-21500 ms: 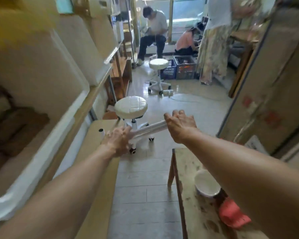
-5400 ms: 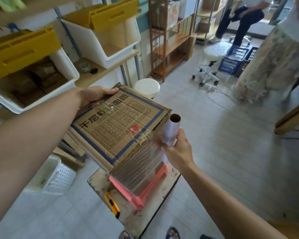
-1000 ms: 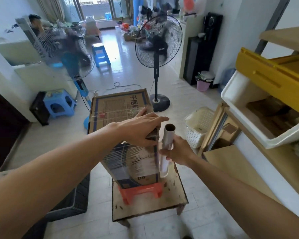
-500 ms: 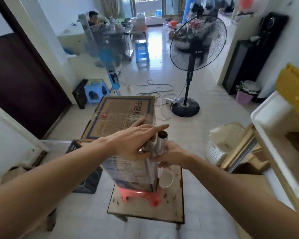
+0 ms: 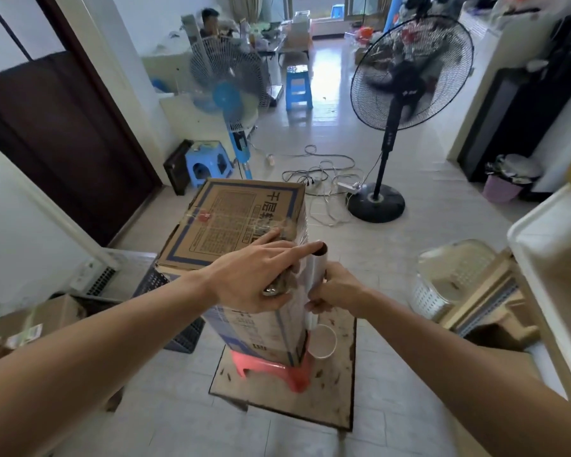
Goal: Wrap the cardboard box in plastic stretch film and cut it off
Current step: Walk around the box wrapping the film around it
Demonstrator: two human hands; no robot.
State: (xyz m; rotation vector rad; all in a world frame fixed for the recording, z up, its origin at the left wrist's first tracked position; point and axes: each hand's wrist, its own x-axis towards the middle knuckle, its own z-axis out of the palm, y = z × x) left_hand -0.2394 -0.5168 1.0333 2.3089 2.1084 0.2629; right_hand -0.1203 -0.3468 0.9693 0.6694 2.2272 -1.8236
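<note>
The brown cardboard box [image 5: 241,216] with blue printed borders stands on a pink plastic stool [image 5: 271,367] on a small wooden table [image 5: 340,390]. Clear stretch film covers its near side and crosses its top. My left hand [image 5: 254,278] lies flat on the box's near top corner, fingers spread, forefinger reaching the tube's top. My right hand [image 5: 333,290] grips the stretch film roll [image 5: 315,275], held upright against the box's right edge.
A black standing fan [image 5: 406,94] and a blue fan [image 5: 228,90] stand ahead, with cables [image 5: 323,173] on the floor. A white basket [image 5: 452,278] and white bin [image 5: 554,239] are at right. Black crate [image 5: 159,285] at left. A person sits far back.
My view has swung further round the box. The roll has stayed against the box's right edge, and my left forefinger now touches the tube's top.
</note>
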